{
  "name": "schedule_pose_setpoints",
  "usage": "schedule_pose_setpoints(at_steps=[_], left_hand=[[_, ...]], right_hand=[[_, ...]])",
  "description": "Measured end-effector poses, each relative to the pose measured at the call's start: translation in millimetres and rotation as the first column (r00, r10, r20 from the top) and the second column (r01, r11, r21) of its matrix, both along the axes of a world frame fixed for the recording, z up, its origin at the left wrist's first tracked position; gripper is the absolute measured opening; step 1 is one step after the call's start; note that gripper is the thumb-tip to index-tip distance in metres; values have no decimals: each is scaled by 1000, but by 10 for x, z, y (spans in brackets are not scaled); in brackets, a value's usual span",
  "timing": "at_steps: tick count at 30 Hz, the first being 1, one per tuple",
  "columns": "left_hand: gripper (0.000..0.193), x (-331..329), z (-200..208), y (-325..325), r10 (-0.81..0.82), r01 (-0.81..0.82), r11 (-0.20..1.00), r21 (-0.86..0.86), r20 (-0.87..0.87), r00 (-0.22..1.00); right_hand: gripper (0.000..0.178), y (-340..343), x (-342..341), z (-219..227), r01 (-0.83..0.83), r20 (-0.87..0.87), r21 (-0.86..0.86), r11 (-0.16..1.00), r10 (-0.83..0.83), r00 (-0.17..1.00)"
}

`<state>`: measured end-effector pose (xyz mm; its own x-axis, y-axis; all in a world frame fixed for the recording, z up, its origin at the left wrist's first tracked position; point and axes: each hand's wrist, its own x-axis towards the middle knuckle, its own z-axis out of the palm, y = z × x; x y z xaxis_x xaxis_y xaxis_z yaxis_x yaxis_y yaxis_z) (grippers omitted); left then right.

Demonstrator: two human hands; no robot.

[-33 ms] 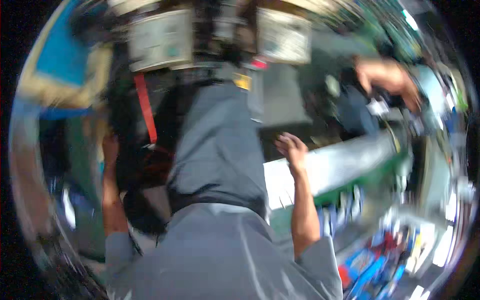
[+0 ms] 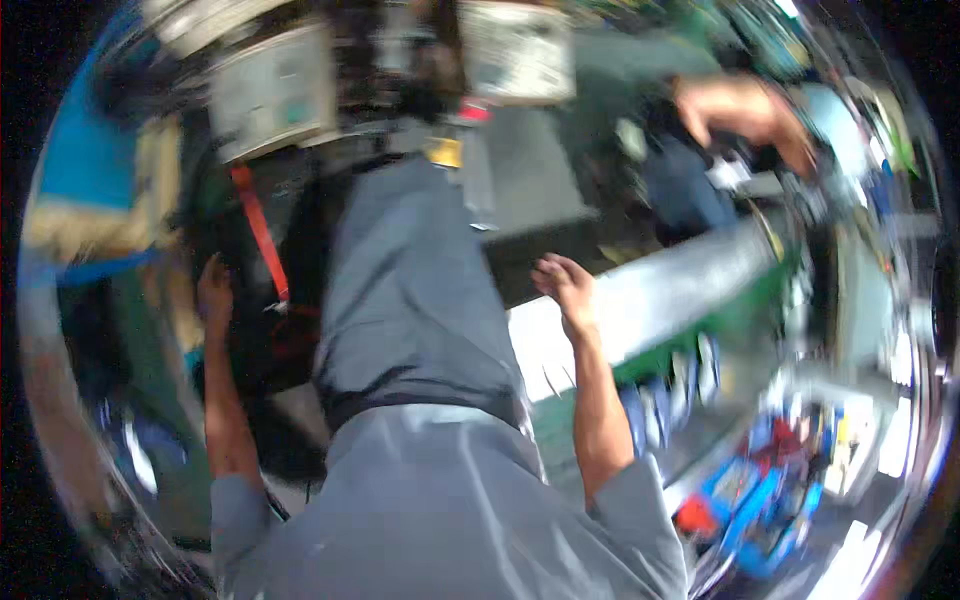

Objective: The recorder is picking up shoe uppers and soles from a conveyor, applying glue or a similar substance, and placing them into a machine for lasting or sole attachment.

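My left hand (image 2: 214, 292) hangs beside my body at the left, dark and smeared by motion, so its fingers cannot be read. Nearest to it, towards the middle, is a red strap-like strip (image 2: 262, 238). At the right, my right hand (image 2: 564, 286) is held with its fingers loosely bent and slightly apart. Nothing shows in it. It appears over or just beside the near-left end of a long pale surface (image 2: 660, 297); whether it touches is unclear.
Another person's bare arm (image 2: 745, 112) is at the upper right, beyond the pale surface. Two whitish box-like things (image 2: 275, 88) (image 2: 518, 55) stand ahead. A yellow piece (image 2: 445, 152) lies beyond my legs. Blue and red items (image 2: 750, 490) crowd the lower right.
The surroundings ahead have shifted left and slightly up in view. My right hand appears a little further left. Neither hand visibly takes hold of or lets go of anything.
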<state>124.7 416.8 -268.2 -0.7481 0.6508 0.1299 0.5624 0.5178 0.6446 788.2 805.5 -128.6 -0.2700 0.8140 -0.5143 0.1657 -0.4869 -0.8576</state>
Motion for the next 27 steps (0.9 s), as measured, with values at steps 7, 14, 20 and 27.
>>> schedule_pose_setpoints(at_steps=[7, 14, 20, 27], left_hand=[[33, 3635, 1086, 3671, -681, 557, 726, 403, 313, 662], [24, 4889, 1026, 3647, -956, 960, 280, -17, -98, 277], [23, 4831, 1043, 3572, -917, 917, 399, -17, 14, 399], [24, 4981, 1084, 3678, -907, 907, 419, -40, 9, 420]], right_hand=[[35, -1368, 2872, -345, 136, 813, 437, 889, -455, 364], [97, -3047, 4686, -394, 99, 985, 170, 980, -165, -59], [121, -2444, 4382, -498, 143, 981, -167, 976, 149, 125], [119, -3044, 3609, -927, 446, 769, 251, 859, -457, 447]])
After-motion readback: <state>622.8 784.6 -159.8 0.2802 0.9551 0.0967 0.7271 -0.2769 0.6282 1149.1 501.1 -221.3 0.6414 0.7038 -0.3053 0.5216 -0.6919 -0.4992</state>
